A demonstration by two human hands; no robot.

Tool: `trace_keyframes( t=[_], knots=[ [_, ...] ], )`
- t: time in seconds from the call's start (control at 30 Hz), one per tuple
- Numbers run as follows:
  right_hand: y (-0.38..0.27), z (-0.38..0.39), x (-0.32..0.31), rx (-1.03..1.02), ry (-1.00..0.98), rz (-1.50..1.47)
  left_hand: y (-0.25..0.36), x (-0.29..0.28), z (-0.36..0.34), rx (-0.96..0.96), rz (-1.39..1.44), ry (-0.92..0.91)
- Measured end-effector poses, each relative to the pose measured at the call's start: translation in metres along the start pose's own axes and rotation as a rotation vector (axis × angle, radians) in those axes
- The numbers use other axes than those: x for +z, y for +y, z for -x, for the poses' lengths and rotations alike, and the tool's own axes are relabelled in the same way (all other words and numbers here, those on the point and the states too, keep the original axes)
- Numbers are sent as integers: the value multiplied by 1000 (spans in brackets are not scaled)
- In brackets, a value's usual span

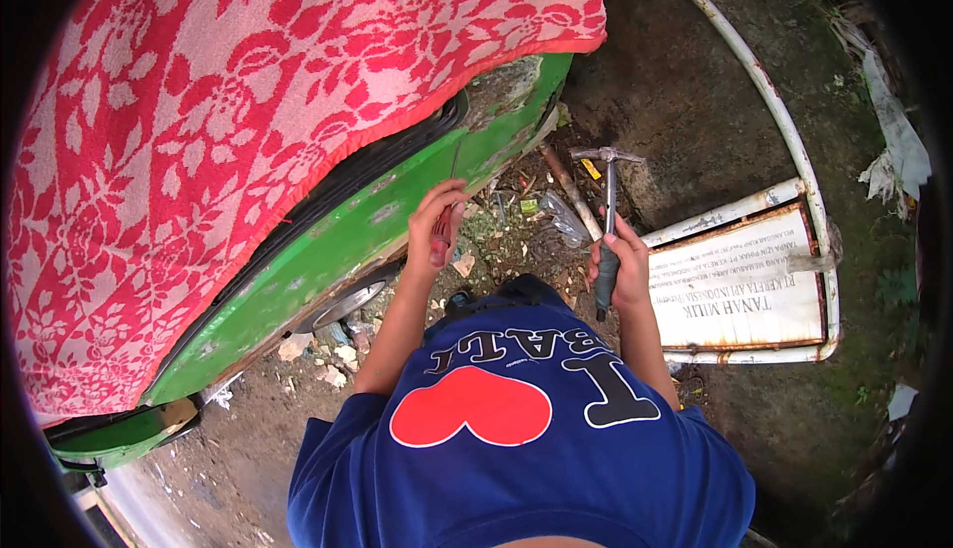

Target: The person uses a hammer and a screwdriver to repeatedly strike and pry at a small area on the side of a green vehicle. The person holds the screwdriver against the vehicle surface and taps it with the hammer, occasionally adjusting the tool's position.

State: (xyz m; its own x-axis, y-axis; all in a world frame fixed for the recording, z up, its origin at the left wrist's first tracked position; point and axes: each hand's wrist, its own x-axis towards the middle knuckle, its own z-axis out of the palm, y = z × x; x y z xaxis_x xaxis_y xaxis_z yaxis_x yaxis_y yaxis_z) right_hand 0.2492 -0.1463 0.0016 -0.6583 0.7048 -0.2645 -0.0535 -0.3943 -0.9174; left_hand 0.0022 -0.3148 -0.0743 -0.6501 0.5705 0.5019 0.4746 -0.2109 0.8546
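My left hand (pixel 434 218) is closed round the red handle of a screwdriver (pixel 440 248). Its thin shaft points up and away, in front of a green car body (pixel 397 196) with bare, scraped patches; whether the tip touches the panel I cannot tell. On the other side, my right hand (pixel 625 268) grips a hammer (pixel 611 196) by its dark wrapped handle. The narrow metal head, pointed at one end, is uppermost and apart from the car. A red and pink flowered cloth (pixel 248 101) covers the car's upper part and windows.
To the right lies a white sign board (pixel 740 280) in a rusty, curved pipe frame (pixel 759 76). A rusty rod (pixel 571 191), clear plastic (pixel 563 218) and stone chips (pixel 333 376) litter the ground beside the car. A wheel (pixel 352 300) shows under its edge.
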Motion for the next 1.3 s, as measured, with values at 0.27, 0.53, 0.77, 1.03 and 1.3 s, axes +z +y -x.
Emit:
trace_keyframes(
  t=[0.27, 0.53, 0.77, 1.03, 1.3],
  knots=[
    [-1, 8, 3, -37, 39, -2, 4, -7, 2, -43, 22, -14],
    [2, 2, -4, -53, -8, 29, 7, -13, 15, -30, -38, 48],
    [3, -24, -14, 10, -156, 61, 16, -7, 23, -88, -104, 90],
    [-6, -49, -45, 22, -232, 40, 38, 19, 20, -130, -184, 98],
    [-20, -70, -87, 77, -238, 49, 59, 50, 9, -148, -248, 122]
  ],
)
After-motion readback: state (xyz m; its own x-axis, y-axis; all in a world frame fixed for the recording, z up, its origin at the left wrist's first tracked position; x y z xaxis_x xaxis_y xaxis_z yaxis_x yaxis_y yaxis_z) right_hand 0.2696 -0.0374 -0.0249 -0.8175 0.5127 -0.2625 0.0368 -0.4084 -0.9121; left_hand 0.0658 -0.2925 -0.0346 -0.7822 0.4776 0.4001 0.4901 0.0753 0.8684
